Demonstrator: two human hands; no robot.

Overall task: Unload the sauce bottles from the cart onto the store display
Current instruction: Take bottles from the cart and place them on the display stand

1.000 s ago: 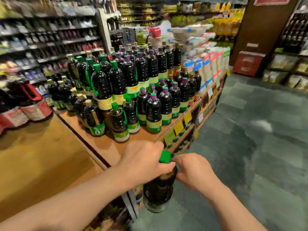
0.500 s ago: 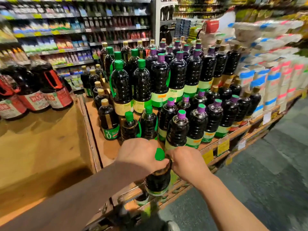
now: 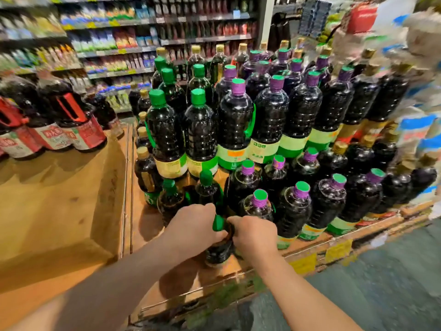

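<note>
A: What is in the bottle (image 3: 218, 250)?
B: Dark sauce, nearly to the neck; green cap on top; it stands on the front edge of the wooden display (image 3: 143, 225).
A: And the hands?
B: The left hand (image 3: 194, 226) curls round the neck from the left; the right hand (image 3: 254, 235) curls round it from the right; both grip just under the cap, fingers closed tight on it.
A: What crowds it?
B: Small green-capped bottles (image 3: 206, 189) stand just behind it; purple-collared ones (image 3: 259, 206) stand beside it on the right; tall bottles (image 3: 200, 134) rise in rows further back (all dark inside).
A: Anything else about?
B: Red-handled jugs (image 3: 71, 120) sit on the neighbouring platform to the left; yellow price tags (image 3: 337, 250) hang along the display's front rail; stocked shelves (image 3: 155, 41) lie blurred behind.
A: How does the bottle point?
B: Roughly upright; cap up, leaning a little left; base on the wood.
</note>
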